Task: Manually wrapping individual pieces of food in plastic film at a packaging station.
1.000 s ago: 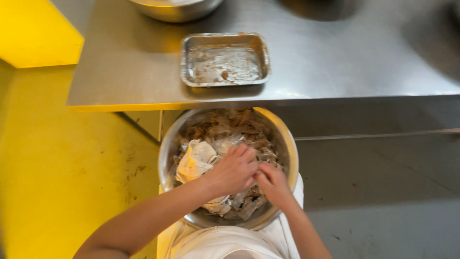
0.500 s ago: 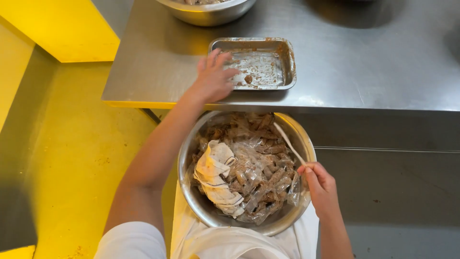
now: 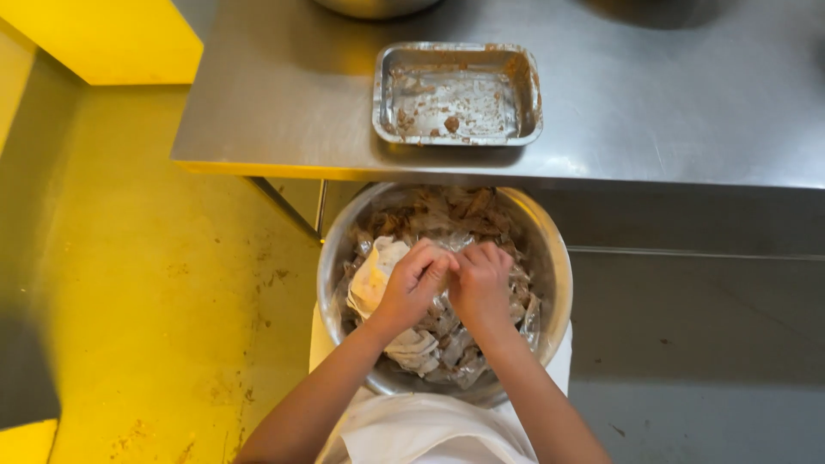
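Left hand point(image 3: 414, 282) and right hand point(image 3: 479, 279) curled gripping clear plastic packets point(image 3: 447, 339), round steel bowl point(image 3: 554, 258)

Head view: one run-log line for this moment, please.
left hand + right hand: together, fingers curled, in metal bowl | bowl: clear plastic wrappers, white cloth | smeared metal tray on steel table

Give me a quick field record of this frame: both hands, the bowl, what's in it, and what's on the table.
left hand: inside the bowl, fingers curled, on the clear plastic wraps
right hand: beside the left, touching it, also on the wraps
bowl: round steel, below the table edge, in front of the person
bowl contents: brown pieces in clear plastic wraps; a crumpled white cloth at left
tray: rectangular steel, brown smears, on the table
table: stainless steel
grip: cannot tell what either hand pinches
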